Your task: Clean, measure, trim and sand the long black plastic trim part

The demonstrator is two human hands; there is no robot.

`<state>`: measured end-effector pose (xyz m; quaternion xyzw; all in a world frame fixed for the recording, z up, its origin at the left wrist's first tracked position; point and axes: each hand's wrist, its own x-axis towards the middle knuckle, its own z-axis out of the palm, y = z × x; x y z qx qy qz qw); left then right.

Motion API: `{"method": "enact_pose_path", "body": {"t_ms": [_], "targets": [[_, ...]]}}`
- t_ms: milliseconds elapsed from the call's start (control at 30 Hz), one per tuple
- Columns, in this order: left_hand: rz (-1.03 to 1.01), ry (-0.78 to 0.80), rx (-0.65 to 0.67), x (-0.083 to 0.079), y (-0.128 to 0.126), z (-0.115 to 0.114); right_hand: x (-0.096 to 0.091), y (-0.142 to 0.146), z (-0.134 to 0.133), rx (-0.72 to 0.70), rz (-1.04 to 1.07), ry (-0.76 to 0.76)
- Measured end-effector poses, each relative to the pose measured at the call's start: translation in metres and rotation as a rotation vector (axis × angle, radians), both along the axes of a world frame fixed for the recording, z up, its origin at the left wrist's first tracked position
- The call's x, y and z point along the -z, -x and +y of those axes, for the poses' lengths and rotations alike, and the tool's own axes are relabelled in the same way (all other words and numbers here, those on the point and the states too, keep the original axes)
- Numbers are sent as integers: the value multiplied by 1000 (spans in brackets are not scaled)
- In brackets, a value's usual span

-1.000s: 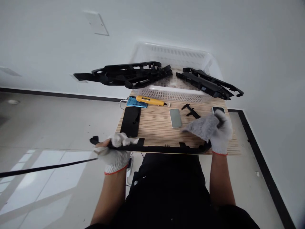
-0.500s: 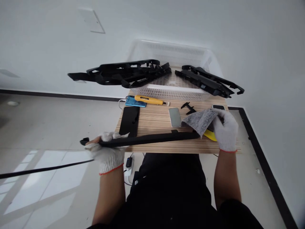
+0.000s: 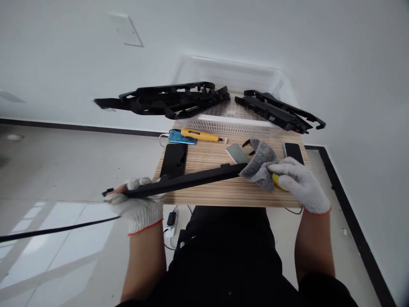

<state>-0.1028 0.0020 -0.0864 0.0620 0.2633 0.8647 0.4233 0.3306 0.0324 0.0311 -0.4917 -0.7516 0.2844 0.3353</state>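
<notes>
My left hand (image 3: 137,207), in a white knit glove with a red-orange cuff, is closed round the left end of a long black plastic trim strip (image 3: 188,180). The strip slants up to the right above the table, its far end meeting a crumpled grey cloth (image 3: 260,164). My right hand (image 3: 300,183), gloved alike, has its fingers stretched out and thumb apart. Its fingertips are at the cloth's right edge. Between fingers and thumb shows a yellow object (image 3: 278,181), partly covered, its kind unclear. A black caliper (image 3: 248,145) is mostly hidden behind the cloth.
A white plastic basket (image 3: 236,124) at the back bears several black trim parts (image 3: 172,100), with more (image 3: 277,111) at right. On the wooden table (image 3: 207,198) lie a yellow pen-like tool (image 3: 201,135), a blue item (image 3: 175,137), a black phone (image 3: 174,160), a grey slab (image 3: 237,153) and another phone (image 3: 294,152).
The cloth has come down left, crumpled over the caliper, and my right hand has opened beside it. The strip's right end has risen and shifted left. The grey slab has turned.
</notes>
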Motion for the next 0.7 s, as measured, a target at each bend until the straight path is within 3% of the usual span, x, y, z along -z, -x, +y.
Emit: {"method": "enact_pose_path", "body": {"t_ms": [133, 267, 367, 633, 700], "targets": [[86, 9, 0, 0, -4, 2, 19, 8, 2, 234, 242, -213], [45, 27, 46, 0, -6, -1, 32, 10, 8, 160, 250, 5], [-15, 1, 55, -1, -7, -3, 38, 11, 12, 215, 321, 104], [50, 70, 27, -12, -35, -1, 46, 25, 18, 524, 566, 36], [49, 106, 24, -16, -46, 0, 52, 26, 17, 530, 569, 2]]}}
